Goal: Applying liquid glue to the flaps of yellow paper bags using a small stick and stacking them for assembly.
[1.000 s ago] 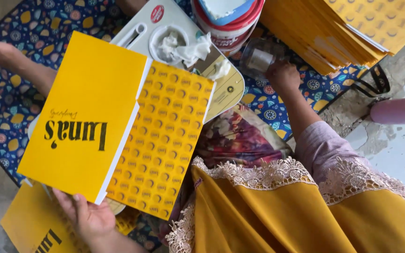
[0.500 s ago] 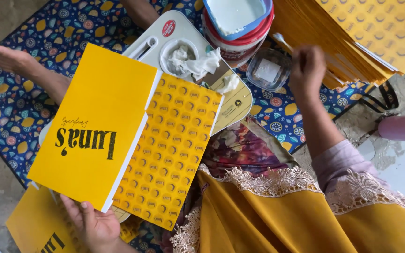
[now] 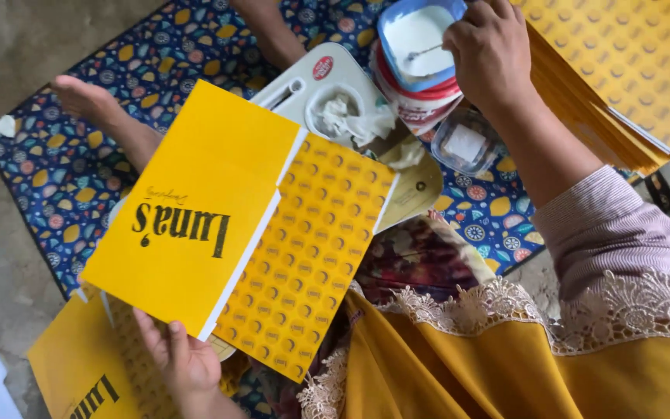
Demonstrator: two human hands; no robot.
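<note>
Yellow folded carton (image 3: 226,233) lies centre-frame, its lower edge gripped by the left hand (image 3: 180,357) at 7 o'clock, fingers curled underneath as before. Right hand (image 3: 490,46) has moved up to 1 o'clock, pinched on a small stick (image 3: 422,53) dipping into the blue tub of white paste (image 3: 412,35); earlier it hovered lower, beside the clear jar (image 3: 467,143).

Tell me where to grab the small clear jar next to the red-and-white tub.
Grip the clear jar around its round side wall, coming down from above with fingers either side. It stands upright on the patterned mat, mouth up, and the tub crowds its upper left, so the lower right side is freer.
</note>
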